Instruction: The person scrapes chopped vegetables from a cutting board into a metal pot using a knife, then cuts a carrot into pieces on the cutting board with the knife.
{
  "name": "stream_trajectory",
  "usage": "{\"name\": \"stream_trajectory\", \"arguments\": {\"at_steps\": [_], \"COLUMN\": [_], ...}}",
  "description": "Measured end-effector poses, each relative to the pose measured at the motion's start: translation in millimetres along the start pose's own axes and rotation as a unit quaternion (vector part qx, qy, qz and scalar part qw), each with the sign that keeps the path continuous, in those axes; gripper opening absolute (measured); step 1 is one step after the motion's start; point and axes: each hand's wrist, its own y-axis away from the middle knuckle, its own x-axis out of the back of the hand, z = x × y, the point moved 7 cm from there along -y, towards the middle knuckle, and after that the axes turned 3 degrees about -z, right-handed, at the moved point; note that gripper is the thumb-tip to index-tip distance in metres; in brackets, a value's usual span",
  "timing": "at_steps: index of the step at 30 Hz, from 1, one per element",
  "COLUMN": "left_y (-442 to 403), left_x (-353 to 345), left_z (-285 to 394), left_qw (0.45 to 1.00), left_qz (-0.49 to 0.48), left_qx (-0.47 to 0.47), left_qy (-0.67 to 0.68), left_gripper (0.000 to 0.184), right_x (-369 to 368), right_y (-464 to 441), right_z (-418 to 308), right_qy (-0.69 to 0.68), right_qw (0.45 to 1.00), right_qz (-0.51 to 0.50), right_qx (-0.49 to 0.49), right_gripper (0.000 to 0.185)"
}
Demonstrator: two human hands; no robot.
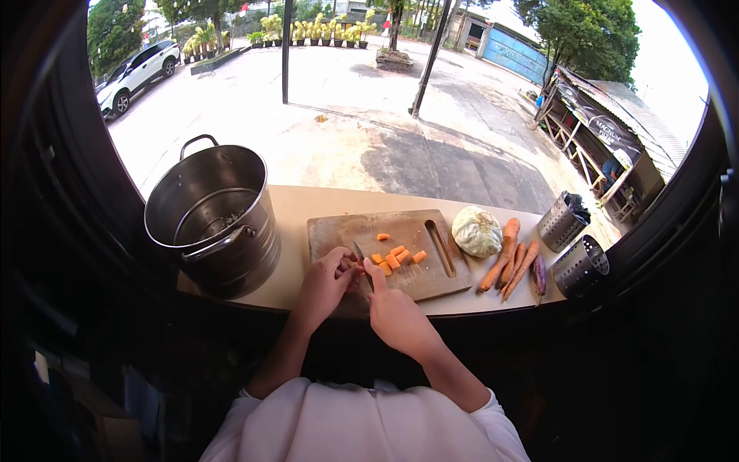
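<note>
A wooden cutting board [331,231] lies on the counter, with several chunks of carrot [393,261] near its middle. My right hand [391,312] is wrapped round a knife [359,252], the index finger along the blade, which points away from me. Left of the blade, my left hand [336,276] pinches a small piece of carrot [359,265] against the board, mostly hidden by the fingers. The two hands are close together at the board's near left part. One lone carrot piece [382,236] lies farther back on the board.
A large metal pot [258,262] stands at the left. Right of the board are a cabbage [476,231], several whole carrots [508,254], a purple vegetable [540,276] and two perforated metal holders [560,223]. Beyond the counter [296,200] is a paved yard with a parked car [142,73].
</note>
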Motion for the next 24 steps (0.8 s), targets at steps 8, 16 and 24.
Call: {"name": "stream_trajectory", "arguments": {"at_steps": [8, 16, 24], "left_y": [1.5, 2.5, 4.4], "left_x": [-0.3, -0.7, 0.8], "left_z": [2.1, 0.7, 5.6], "left_qw": [1.0, 1.0, 0.999], "left_qz": [0.014, 0.019, 0.025], "left_qx": [0.004, 0.013, 0.015], "left_qy": [-0.018, -0.017, -0.021], "left_gripper": [0.015, 0.018, 0.037], "right_x": [-3.3, -2.8, -2.4], "right_y": [4.2, 15.3, 20.4], "right_z": [2.4, 0.8, 1.1], "right_qy": [0.007, 0.002, 0.005], "right_qw": [1.0, 1.0, 0.999], "right_qz": [-0.007, -0.014, -0.035], "right_qx": [-0.008, -0.011, -0.009], "right_gripper": [0.059, 0.059, 0.068]}}
